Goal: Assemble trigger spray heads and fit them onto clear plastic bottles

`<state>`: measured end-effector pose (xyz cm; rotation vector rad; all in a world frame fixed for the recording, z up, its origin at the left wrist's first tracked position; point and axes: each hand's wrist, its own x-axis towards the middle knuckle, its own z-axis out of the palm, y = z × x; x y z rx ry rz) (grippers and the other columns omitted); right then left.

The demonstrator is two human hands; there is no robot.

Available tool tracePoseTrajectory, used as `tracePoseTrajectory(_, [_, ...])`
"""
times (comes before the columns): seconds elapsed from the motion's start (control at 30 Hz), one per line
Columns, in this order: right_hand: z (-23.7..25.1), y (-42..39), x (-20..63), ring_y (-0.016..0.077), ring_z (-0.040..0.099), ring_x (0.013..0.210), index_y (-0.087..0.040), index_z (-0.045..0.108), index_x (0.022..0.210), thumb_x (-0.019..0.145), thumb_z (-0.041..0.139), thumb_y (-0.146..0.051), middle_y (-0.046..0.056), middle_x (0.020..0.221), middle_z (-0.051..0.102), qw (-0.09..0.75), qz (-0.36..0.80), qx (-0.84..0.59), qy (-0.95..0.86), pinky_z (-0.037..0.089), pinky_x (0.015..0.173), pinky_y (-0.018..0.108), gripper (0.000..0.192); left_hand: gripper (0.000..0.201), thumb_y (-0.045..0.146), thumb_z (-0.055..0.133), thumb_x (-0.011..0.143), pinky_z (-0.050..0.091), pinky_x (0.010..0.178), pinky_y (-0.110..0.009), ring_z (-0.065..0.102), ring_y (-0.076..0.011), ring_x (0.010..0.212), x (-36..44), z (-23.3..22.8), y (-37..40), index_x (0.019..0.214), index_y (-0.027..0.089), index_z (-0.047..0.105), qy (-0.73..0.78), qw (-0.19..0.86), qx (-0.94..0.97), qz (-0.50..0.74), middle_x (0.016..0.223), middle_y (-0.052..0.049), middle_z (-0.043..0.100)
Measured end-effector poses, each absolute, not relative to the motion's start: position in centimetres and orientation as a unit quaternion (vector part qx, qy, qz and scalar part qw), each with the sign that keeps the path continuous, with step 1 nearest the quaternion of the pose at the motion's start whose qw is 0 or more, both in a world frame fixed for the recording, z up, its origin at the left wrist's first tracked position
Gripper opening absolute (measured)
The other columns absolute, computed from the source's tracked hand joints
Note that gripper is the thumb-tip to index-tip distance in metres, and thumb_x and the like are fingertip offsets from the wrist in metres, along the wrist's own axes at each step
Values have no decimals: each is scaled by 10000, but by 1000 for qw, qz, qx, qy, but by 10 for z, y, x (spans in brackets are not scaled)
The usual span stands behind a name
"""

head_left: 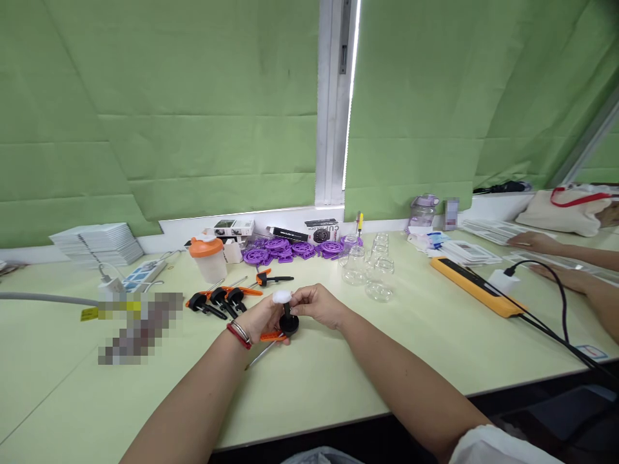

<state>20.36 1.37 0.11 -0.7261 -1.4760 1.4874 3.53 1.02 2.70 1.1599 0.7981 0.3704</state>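
Here, reading everything from the orange-lidded shaker cup (207, 256) as landmark and going left to right: well left of the cup sits a stack of white sheets (99, 243), and just left of it a white power strip (140, 276) on the pale desk (338, 380). Just in front of the cup lie several orange-and-black clamps (220, 299) in a loose row. In front and right of the cup, near the desk's middle, the left hand (258, 319), with red and silver bracelets at the wrist, is closed around an orange-and-black clamp (285, 325), holding it upright on the desk; its grey metal bar runs out toward the near edge. The right hand (316, 304) comes in from the right and pinches a small white cap (282, 296) at the clamp's top between thumb and fingertips. The step in hand looks like fitting or seating that cap on the clamp; the next move probably calls for a steady grip below and a straight press or twist from above. Right of the cup, along the sill, lie purple plastic discs (290, 250) and small boxes, then clear glass jars (367, 270), then a long orange power strip (476, 287) with a black cable. Far right of the cup, another person's hands (536, 241) rest on papers.
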Motion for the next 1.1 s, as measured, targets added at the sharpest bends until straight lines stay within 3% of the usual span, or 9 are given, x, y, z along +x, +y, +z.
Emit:
tracePoseTrajectory(0.33, [4,16,205,151,575,724,-181,702,669,606,754,-256,11,763,603,445,475,-294,-700,469,718,305,111,550,597,476,711,413,400,-267,554,-184,474,36,27,10,1085,193,464,376,741,525,184,626,3,511])
tracePoseTrajectory(0.5, [5,15,206,147,571,704,-177,694,667,601,756,-276,7,748,598,438,485,-292,-699,472,708,305,134,499,565,516,705,470,468,-297,532,-165,530,35,26,9,1049,204,487,377,748,507,201,651,10,494])
tracePoseTrajectory(0.8, [2,16,205,140,565,681,-148,671,676,550,796,-330,1,705,615,436,520,-298,-671,461,704,311,254,528,611,496,691,410,403,-265,550,-179,483,35,24,10,1007,189,494,375,744,521,185,673,-28,553])
tracePoseTrajectory(1.1, [0,15,204,124,573,641,-138,664,668,507,822,-304,-15,655,624,440,567,-298,-629,466,696,305,281,478,590,487,709,437,455,-283,578,-193,534,34,22,12,979,196,506,378,749,513,181,694,-36,567])
